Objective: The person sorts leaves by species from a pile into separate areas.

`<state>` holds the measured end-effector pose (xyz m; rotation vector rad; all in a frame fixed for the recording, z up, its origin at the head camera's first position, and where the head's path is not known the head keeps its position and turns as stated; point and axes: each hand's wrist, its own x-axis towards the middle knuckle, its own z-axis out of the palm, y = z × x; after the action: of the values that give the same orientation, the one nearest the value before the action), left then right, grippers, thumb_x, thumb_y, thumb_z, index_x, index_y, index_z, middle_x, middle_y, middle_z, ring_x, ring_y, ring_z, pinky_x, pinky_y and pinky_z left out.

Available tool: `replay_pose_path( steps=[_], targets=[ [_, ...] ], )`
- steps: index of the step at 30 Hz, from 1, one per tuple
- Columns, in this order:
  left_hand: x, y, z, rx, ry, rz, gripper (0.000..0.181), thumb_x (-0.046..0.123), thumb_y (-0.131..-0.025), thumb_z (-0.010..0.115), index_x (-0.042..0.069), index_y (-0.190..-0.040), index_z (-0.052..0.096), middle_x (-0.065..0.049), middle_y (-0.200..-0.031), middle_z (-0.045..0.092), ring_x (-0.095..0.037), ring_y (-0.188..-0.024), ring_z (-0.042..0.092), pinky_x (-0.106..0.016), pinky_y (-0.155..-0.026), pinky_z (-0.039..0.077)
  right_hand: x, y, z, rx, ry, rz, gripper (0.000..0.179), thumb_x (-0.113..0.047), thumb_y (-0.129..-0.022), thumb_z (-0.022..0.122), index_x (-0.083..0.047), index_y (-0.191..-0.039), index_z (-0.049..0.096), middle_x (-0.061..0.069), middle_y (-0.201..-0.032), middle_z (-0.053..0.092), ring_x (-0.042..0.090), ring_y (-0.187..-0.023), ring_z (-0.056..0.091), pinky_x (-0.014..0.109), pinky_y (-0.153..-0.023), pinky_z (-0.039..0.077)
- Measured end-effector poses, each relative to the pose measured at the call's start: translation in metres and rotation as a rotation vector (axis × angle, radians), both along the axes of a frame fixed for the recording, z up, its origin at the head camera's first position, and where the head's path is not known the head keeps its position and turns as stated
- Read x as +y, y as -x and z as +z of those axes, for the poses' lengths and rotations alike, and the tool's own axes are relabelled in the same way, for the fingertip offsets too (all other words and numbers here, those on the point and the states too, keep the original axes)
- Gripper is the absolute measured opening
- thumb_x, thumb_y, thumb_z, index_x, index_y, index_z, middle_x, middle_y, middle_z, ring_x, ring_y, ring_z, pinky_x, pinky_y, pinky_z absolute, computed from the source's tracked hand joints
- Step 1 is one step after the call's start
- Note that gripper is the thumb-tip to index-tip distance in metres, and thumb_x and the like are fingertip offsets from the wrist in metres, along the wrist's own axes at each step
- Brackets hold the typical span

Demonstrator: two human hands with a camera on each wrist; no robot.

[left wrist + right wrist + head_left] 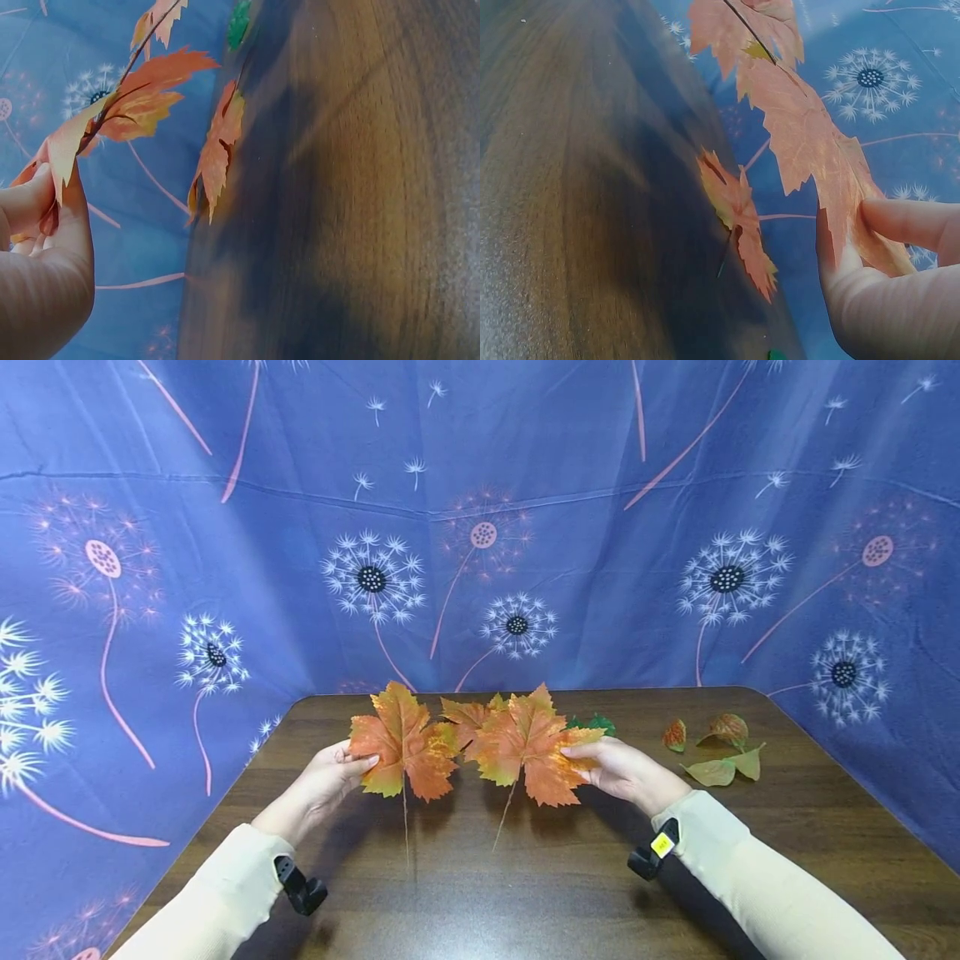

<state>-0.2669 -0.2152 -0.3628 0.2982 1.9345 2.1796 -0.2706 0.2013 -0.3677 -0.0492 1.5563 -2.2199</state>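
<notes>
In the head view my left hand (330, 781) pinches the left edge of an orange-yellow maple leaf (405, 739), its thin stem pointing down. A second maple leaf (528, 745) of the same colours is held up beside it, its right edge between the thumb and fingers of my right hand (626, 768). Both leaves are raised above the table, faces toward the head camera. Behind them a third orange maple leaf (465, 717) lies on the table, partly hidden; the right wrist view shows this leaf (739, 225) with its short stem.
Near the back of the brown wooden table (465, 893) is a green leaf (600, 723), mostly covered. To the right lie a small red-green leaf (675, 735), a reddish-green leaf (729, 729) and a pale green leaf pair (716, 772). A blue dandelion-print cloth (585, 552) hangs behind.
</notes>
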Motion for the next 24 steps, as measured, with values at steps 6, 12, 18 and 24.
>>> replay_pose_path(
  steps=[6,12,18,24],
  targets=[
    [-0.001,0.003,-0.001,-0.008,-0.035,0.034,0.022,-0.009,-0.095,0.047,0.009,-0.106,0.056,0.013,-0.088,0.069,0.001,-0.087,0.064,-0.017,-0.082,0.052,-0.004,0.008,-0.001,-0.019,-0.013,-0.02,0.023,0.008,-0.095,0.049,-0.006,-0.092,0.067,0.003,-0.092,0.069,0.012,-0.088,0.067,0.025,-0.079,0.056],
    [-0.003,0.005,0.0,-0.002,-0.061,0.044,0.021,-0.008,-0.096,0.048,0.008,-0.107,0.056,0.011,-0.09,0.071,0.0,-0.088,0.066,-0.017,-0.082,0.052,-0.01,0.021,-0.003,-0.051,0.0,-0.066,0.018,0.008,-0.094,0.049,-0.003,-0.096,0.062,0.004,-0.091,0.067,0.013,-0.086,0.067,0.025,-0.079,0.057],
    [-0.001,0.008,0.0,-0.003,-0.054,0.048,0.023,-0.007,-0.096,0.048,0.012,-0.102,0.058,0.013,-0.089,0.07,0.001,-0.088,0.065,-0.016,-0.082,0.052,-0.016,0.03,-0.006,-0.083,0.023,-0.077,0.014,0.008,-0.095,0.046,-0.001,-0.101,0.055,0.004,-0.091,0.065,0.013,-0.085,0.067,0.024,-0.078,0.056],
    [-0.002,0.012,0.0,-0.013,-0.08,0.064,0.027,-0.009,-0.096,0.046,0.015,-0.097,0.059,0.013,-0.087,0.069,0.002,-0.085,0.064,-0.015,-0.081,0.051,-0.023,0.037,-0.01,-0.084,0.038,-0.063,0.014,0.008,-0.096,0.044,-0.001,-0.1,0.055,0.004,-0.09,0.066,0.013,-0.084,0.067,0.023,-0.078,0.056]
  ],
)
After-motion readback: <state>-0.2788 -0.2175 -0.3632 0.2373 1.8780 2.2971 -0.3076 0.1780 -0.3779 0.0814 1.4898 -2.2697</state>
